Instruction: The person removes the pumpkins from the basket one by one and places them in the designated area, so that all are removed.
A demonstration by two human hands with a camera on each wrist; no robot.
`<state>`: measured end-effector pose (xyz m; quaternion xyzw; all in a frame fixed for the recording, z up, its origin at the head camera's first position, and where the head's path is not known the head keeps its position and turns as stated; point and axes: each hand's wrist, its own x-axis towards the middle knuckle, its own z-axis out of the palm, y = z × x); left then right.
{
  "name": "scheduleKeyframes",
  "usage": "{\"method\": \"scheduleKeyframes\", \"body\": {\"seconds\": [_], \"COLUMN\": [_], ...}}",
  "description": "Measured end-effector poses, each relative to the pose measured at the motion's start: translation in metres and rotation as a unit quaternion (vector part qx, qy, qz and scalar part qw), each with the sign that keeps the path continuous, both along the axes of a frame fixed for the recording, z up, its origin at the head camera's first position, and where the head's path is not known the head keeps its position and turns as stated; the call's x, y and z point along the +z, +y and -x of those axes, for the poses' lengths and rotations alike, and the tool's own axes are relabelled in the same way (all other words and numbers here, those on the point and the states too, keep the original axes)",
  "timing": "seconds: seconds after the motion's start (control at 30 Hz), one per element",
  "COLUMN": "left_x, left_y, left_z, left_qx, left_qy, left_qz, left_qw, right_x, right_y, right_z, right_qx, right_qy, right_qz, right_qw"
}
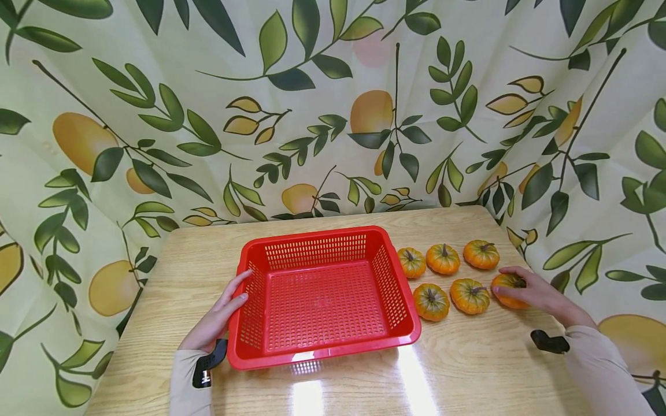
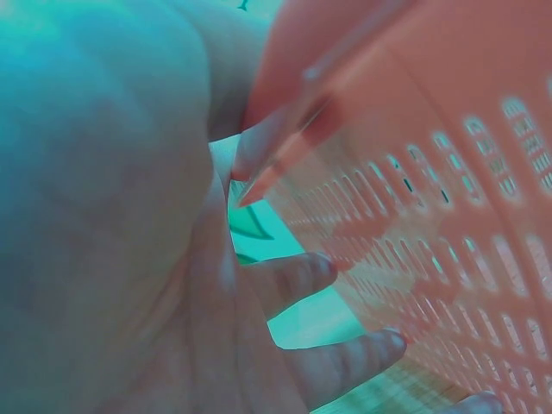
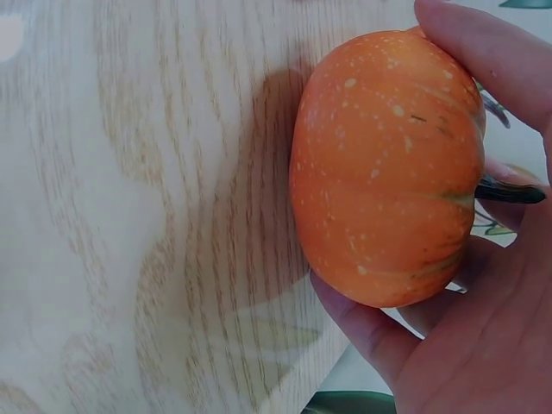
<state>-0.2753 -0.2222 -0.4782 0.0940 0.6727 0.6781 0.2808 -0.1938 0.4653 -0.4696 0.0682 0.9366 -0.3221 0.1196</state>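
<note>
My left hand (image 1: 215,315) holds the left side of a red plastic basket (image 1: 319,303), which has slotted walls and nothing inside. In the left wrist view, the thumb lies over the rim and the fingers (image 2: 349,362) reach along the outer wall. At the right side of the table my right hand (image 1: 543,297) grips a small orange pumpkin (image 3: 388,172), fingers and thumb around its sides. Its dark stem (image 3: 511,190) points toward the palm. Left of this hand, several similar pumpkins (image 1: 470,296) sit in two rows beside the basket.
The light wooden table (image 1: 364,387) carries everything, with bright reflections near its front. A leaf-and-fruit patterned cloth (image 1: 322,156) hangs behind and at both sides. One pumpkin (image 1: 412,263) sits close against the basket's right wall.
</note>
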Motion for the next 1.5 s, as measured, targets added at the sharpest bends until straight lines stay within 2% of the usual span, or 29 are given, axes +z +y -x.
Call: {"method": "scheduleKeyframes", "body": {"seconds": [0.37, 0.73, 0.93, 1.2, 1.37, 1.5], "left_x": [-0.002, -0.002, -0.002, 0.002, 0.012, 0.035], "left_y": [0.000, 0.002, -0.002, -0.015, -0.024, -0.029], "left_z": [0.000, 0.000, -0.002, 0.001, 0.008, 0.019], "left_qx": [0.001, 0.003, 0.015, 0.013, -0.008, -0.022], "left_qy": [0.000, -0.001, -0.004, 0.026, 0.067, 0.117], "left_qz": [0.003, -0.003, 0.001, 0.068, 0.117, 0.158], "left_qw": [1.0000, 1.0000, 0.9999, 0.9972, 0.9908, 0.9803], "right_x": [0.001, 0.017, 0.031, 0.053, 0.070, 0.086], "right_y": [0.000, 0.000, -0.003, -0.020, -0.032, -0.040], "right_z": [-0.002, -0.002, 0.014, 0.037, 0.051, 0.062], "right_qx": [-0.005, -0.011, -0.006, 0.016, 0.024, 0.035], "right_qy": [-0.004, -0.011, -0.014, 0.029, 0.039, 0.044], "right_qz": [-0.003, -0.006, -0.002, 0.002, -0.008, -0.023], "right_qw": [1.0000, 0.9999, 0.9999, 0.9995, 0.9989, 0.9981]}}
